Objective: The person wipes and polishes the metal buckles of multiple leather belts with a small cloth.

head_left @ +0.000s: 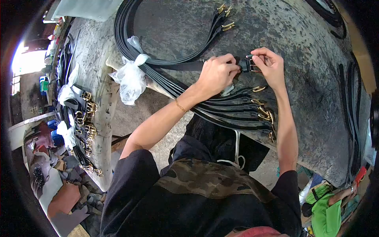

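Observation:
My left hand (218, 73) is closed on a black belt (188, 66), close to its buckle end, on the worn table. At that end, my right hand (271, 65) pinches the belt buckle (256, 69) between thumb and fingers. A small greenish bit (249, 56) shows at the right fingertips, too small to name. Below my left forearm and hand runs a bundle of black belts (225, 114), fanned out, with gold buckles (263, 114) at their ends. A clear plastic bag (132, 81) is knotted around the bundle's left part.
More belts with gold buckles (228, 26) curve across the upper table. Further buckled belts (90, 130) hang at a left-hand surface. Dark straps (349, 118) lie at the right edge. Leather scraps (65, 197) are heaped lower left. Another person's arm (341, 195) shows lower right.

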The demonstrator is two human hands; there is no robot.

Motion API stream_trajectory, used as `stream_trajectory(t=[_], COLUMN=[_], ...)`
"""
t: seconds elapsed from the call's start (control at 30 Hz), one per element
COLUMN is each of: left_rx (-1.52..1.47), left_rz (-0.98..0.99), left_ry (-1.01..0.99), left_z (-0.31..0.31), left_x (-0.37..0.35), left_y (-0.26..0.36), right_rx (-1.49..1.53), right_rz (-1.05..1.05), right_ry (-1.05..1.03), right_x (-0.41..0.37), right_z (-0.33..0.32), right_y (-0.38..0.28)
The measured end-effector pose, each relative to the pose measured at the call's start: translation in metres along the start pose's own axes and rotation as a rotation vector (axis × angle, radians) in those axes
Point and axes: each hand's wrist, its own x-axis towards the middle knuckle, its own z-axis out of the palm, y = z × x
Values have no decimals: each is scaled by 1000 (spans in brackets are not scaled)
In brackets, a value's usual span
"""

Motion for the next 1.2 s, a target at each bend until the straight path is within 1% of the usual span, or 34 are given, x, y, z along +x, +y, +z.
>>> stream_trajectory(t=[0.13, 0.17, 0.2, 0.33, 0.4, 0.43, 0.5, 0.63, 0.73, 0.8, 0.83, 0.9, 0.93, 0.97, 1.03, 1.07, 1.1, 1.17, 1.2], left_rx=[-97, -143, -178, -158, -165, -164, -104, -137, -133, -163, -164, -336, -271, -272, -431, -408, -409, -259, -240], left_rz=[-27, -45, -61, -62, -124, -126, -99, -108, -105, -37, -37, 61, 51, 50, -66, -148, -149, -115, -59], left_ry=[66, 99, 88, 88, 119, 119, 33, 43, 9, -84, -85, -157, -230, -232, -124, -85, -83, 30, 80], left_z=[-1, -2, -5, -6, -5, -4, -1, -3, -9, -15, -15, -16, -20, -19, -20, -20, -21, -17, -10], left_x=[-1, 0, 0, 1, 3, 3, 3, 1, 1, -1, -2, -5, -8, -8, -5, -3, -1, 3, 2], left_y=[-2, -2, -2, 3, 13, 11, 5, -1, 1, 2, 0, -3, -2, -3, -4, -3, 1, 10, 9], right_rx=[17, -40, -96, -131, -56, -55, -20, 29, 38, 77, 78, 87, 87, 77, 66, 78, 90, 80, 71], right_rz=[-14, -32, -51, -75, -61, -61, -80, -62, -42, -16, -15, -19, -18, -28, -38, -32, -26, -29, -32], right_ry=[-15, -29, -42, -51, -36, -38, -44, -63, -62, -45, -44, -43, -42, -42, -42, -41, -41, -44, -45], right_x=[-3, -4, -5, -3, -3, -2, -1, -2, -1, 0, -1, 0, 0, 0, 0, 0, 0, 0, 0], right_z=[4, 6, 7, 5, 3, 3, 1, 0, -2, -3, -4, -5, -5, -4, -4, -4, -4, -4, -5], right_y=[-2, -7, -9, -5, 0, 1, 3, 2, 2, 3, 4, 3, 3, 2, 2, 2, 2, 1, 1])
